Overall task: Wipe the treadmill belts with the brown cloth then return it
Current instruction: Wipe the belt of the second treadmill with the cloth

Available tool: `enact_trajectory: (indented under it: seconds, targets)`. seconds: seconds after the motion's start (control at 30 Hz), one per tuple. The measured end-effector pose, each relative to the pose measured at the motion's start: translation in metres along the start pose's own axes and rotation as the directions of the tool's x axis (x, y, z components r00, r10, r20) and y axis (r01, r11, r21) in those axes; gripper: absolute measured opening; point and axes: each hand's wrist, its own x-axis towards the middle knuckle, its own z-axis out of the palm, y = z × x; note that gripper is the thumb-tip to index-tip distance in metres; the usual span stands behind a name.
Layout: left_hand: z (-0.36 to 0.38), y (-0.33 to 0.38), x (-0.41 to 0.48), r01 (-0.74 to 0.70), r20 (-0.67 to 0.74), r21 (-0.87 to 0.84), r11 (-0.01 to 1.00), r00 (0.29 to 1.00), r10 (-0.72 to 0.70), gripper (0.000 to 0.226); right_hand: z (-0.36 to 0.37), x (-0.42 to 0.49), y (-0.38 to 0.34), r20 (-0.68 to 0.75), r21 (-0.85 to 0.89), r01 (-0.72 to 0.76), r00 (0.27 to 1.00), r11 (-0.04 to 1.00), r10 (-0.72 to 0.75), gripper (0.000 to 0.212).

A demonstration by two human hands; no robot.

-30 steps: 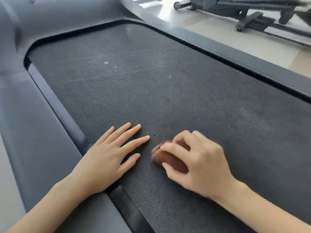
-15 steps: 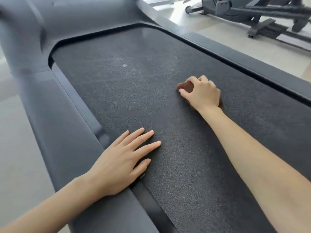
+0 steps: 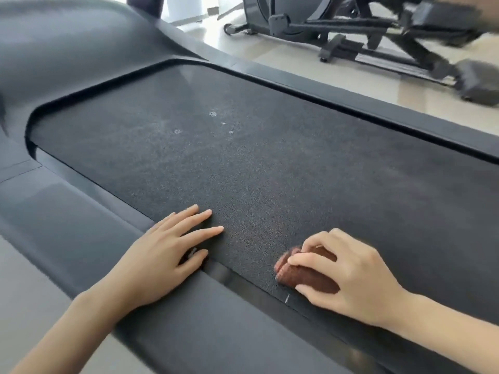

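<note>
Treadmill belt: black with a fine pebbled grain, greyed by a pale dusty haze and a few whitish specks toward its far end. Side rails: smooth matte dark grey. Cloth: reddish brown with a ribbed weave. Floor: light beige. Exercise machine beyond: black and dark grey.

L hand is lying flat across belt edge & side rail, R hand pressing cloth on belt just right of it.
</note>
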Motion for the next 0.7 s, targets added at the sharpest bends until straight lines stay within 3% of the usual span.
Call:
enact_trajectory:
  seconds: [0.1,0.17,0.27,0.4,0.5,0.6,0.7]
  targets:
    - [-0.011,-0.033,-0.007,0.081,-0.056,0.001,0.997,0.995,-0.081,0.063,0.006,0.027,0.008,0.046,0.006,-0.038,0.998,0.999,0.037,0.028]
    - [-0.011,-0.039,-0.009,0.108,-0.061,0.029,0.994,0.992,-0.106,0.071,0.021,0.063,0.014,0.045,-0.064,-0.203,0.978,0.977,0.206,0.029]
    - [-0.008,-0.038,-0.01,0.141,-0.068,0.058,0.988,0.988,-0.137,0.081,0.055,0.126,0.03,0.015,-0.2,-0.491,0.863,0.848,0.504,0.032]
    - [-0.004,-0.038,-0.01,0.22,-0.13,0.114,0.969,0.97,-0.205,0.078,0.078,0.168,0.037,0.004,-0.254,-0.611,0.775,0.75,0.632,0.034]
    - [-0.001,-0.036,-0.008,0.228,-0.13,0.126,0.965,0.969,-0.212,0.06,0.068,0.149,0.014,-0.004,-0.195,-0.562,0.82,0.804,0.572,0.031]
    - [-0.001,-0.037,-0.009,0.229,-0.12,0.138,0.963,0.969,-0.214,0.06,0.049,0.105,-0.032,-0.007,-0.094,-0.395,0.918,0.914,0.396,0.026]
    - [-0.004,-0.034,-0.01,0.24,-0.13,0.146,0.96,0.966,-0.222,0.063,0.036,0.064,-0.07,-0.014,-0.037,-0.235,0.972,0.971,0.235,0.026]
